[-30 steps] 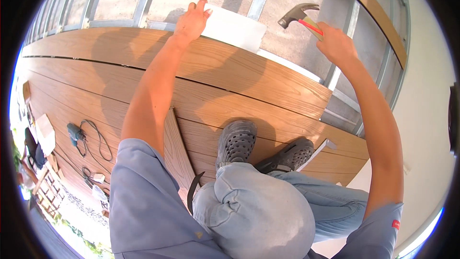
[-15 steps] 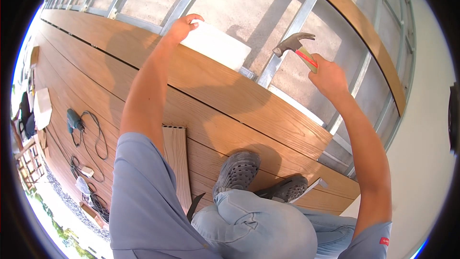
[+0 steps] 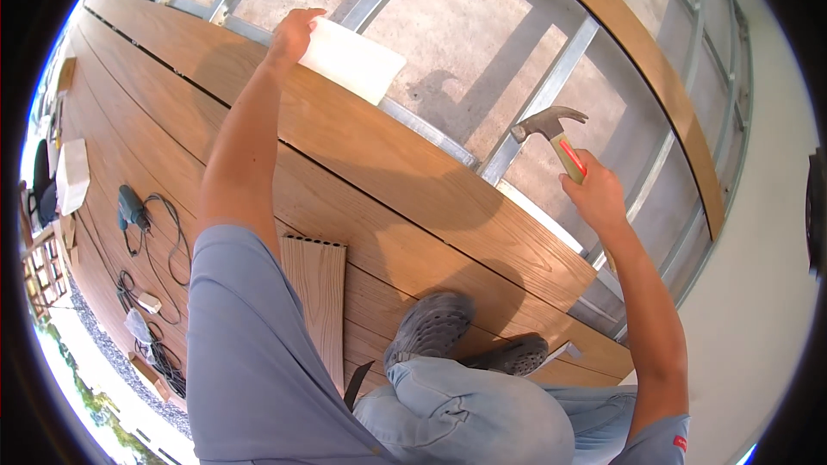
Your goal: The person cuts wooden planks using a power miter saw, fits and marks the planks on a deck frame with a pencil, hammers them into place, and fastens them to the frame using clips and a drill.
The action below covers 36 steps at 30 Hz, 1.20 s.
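My left hand (image 3: 295, 33) is closed on the left end of a flat white rectangular block (image 3: 353, 58). The block lies along the far edge of the outermost brown deck board (image 3: 379, 151), over the metal frame. In my right hand (image 3: 599, 194) is a claw hammer (image 3: 544, 123), gripped by its handle. Its dark head is raised above a metal joist (image 3: 551, 77), apart from the board and the block.
Several metal joists cross the concrete (image 3: 461, 13) beyond the boards. A single brown plank (image 3: 642, 30) spans them farther out. A short board piece (image 3: 314, 293) lies beside my shoes (image 3: 435, 327). At left are a corded drill (image 3: 131, 207) and cables; a pale wall (image 3: 758, 293) stands right.
My left hand has slid the white block leftward along the board's edge, away from the joist near the hammer. The hammer stays raised in my right hand. The whole view has shifted a little.
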### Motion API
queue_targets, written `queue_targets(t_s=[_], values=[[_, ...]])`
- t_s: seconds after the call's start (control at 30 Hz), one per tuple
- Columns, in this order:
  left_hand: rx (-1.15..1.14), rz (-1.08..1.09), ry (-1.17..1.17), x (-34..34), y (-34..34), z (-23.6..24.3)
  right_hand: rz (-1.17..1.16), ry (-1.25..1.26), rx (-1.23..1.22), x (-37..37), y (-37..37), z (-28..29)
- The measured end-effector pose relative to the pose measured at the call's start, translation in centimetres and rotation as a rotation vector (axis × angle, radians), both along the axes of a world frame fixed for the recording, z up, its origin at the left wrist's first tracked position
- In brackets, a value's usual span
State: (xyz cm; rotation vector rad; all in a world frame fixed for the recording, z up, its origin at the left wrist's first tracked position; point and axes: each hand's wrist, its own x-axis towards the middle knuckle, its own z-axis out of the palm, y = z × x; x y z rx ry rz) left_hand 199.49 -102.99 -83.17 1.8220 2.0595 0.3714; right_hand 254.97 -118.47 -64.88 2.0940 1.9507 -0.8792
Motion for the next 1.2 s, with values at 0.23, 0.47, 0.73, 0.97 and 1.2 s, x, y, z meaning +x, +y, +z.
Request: queue_targets(t_s=[0.23,0.47,0.73,0.97,1.2], values=[[0.364,-0.412,0.28,7.2,-12.4,3.3,-0.03,0.18,-0.143,-8.4,8.7,1.5],[0.385,-0.273,0.01,8.3,-14.0,4.3,0.208,0.157,-0.106,-19.7,17.3,-1.1],[0.378,-0.108,-0.025,8.4,-13.5,4.2,0.294,0.189,-0.101,-26.9,22.1,-4.9],[0.361,-0.106,-0.042,7.9,-13.8,3.6,0.483,0.055,-0.162,-28.6,22.6,-4.7],[0.349,-0.125,0.031,7.8,-14.0,3.3,0.468,0.11,-0.067,-26.9,26.9,-1.0]])
